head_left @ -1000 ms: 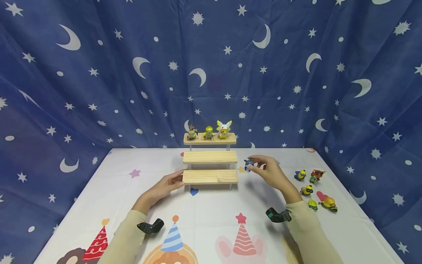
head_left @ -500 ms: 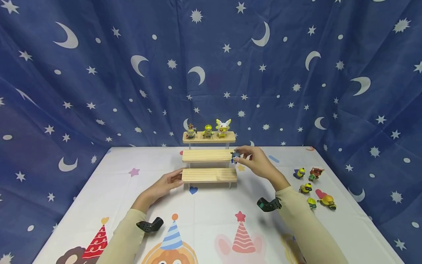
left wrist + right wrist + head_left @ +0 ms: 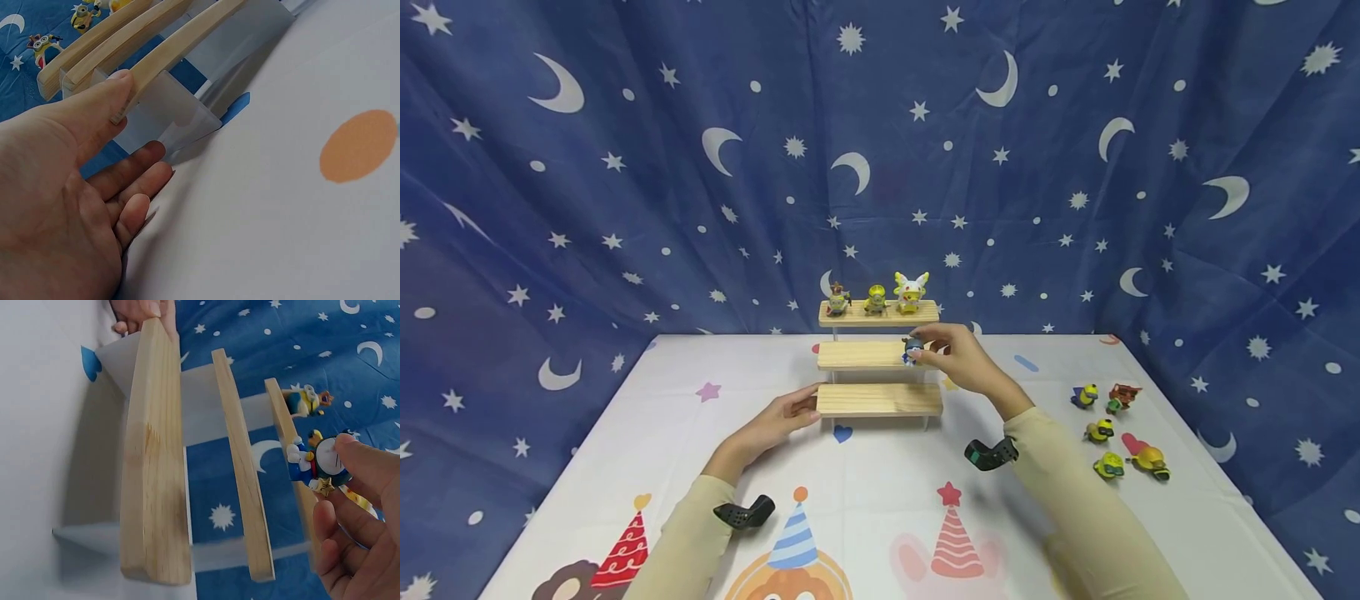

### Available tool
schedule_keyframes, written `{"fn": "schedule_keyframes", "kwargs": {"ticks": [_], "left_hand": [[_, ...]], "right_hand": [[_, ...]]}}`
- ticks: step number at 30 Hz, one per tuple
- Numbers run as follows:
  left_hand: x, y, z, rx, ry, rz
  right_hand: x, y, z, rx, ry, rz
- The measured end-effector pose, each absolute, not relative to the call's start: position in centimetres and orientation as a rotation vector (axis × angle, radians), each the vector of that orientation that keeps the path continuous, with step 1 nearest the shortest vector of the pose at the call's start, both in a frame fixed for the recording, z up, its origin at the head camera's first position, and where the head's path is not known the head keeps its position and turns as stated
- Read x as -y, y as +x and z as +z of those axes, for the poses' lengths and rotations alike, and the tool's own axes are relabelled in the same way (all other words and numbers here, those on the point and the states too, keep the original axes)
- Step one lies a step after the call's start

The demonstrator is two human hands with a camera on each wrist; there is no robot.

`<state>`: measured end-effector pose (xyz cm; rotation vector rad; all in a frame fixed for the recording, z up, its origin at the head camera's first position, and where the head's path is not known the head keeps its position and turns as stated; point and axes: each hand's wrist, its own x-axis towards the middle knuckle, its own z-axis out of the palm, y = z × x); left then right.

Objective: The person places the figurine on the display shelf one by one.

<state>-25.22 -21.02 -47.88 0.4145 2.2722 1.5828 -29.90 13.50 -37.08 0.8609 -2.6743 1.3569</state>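
My right hand [image 3: 958, 360] pinches a small blue-and-white figurine [image 3: 328, 456] by its dark-hooded head, with a gold star at its front. In the head view it is over the right part of the middle shelf [image 3: 861, 356]; whether it touches the wood I cannot tell. My left hand [image 3: 782, 419] holds the left end of the lowest shelf [image 3: 880, 400] of the three-tier wooden display stand between thumb and index finger, its other fingers loose below. On the top shelf [image 3: 856, 320] stand a crowned figurine [image 3: 837, 300], a yellow figurine [image 3: 876, 300] and a white-eared figurine [image 3: 910, 293].
To the right on the white patterned tablecloth [image 3: 647, 450] lie several more figurines, among them a reddish-brown one [image 3: 1122, 397], a yellow one with a dark mask [image 3: 1099, 431] and an orange-yellow one [image 3: 1150, 461]. A blue star-and-moon curtain [image 3: 880, 183] hangs behind the stand.
My right hand has carried the blue figurine leftward, from beside the stand to over the right part of the middle shelf. My left hand has stayed at the lowest shelf's end.
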Motion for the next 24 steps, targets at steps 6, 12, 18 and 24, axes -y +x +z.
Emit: {"fn": "schedule_keyframes", "kwargs": {"ticks": [6, 12, 18, 24], "left_hand": [[21.0, -25.2, -47.9, -2.267, 0.421, 1.594], [21.0, -25.2, -48.0, -2.284, 0.424, 1.582], [20.9, -25.1, -47.9, -2.288, 0.427, 1.576], [21.0, -25.3, -47.9, -2.283, 0.423, 1.584]], "right_hand": [[-12.0, -30.2, -37.1, 2.680, 0.891, 1.383], [-10.6, -30.5, -37.2, 2.666, 0.941, 1.410], [-9.2, -30.6, -37.3, 2.671, 0.948, 1.412], [-7.5, -30.8, -36.9, 2.661, 0.974, 1.422]]}}
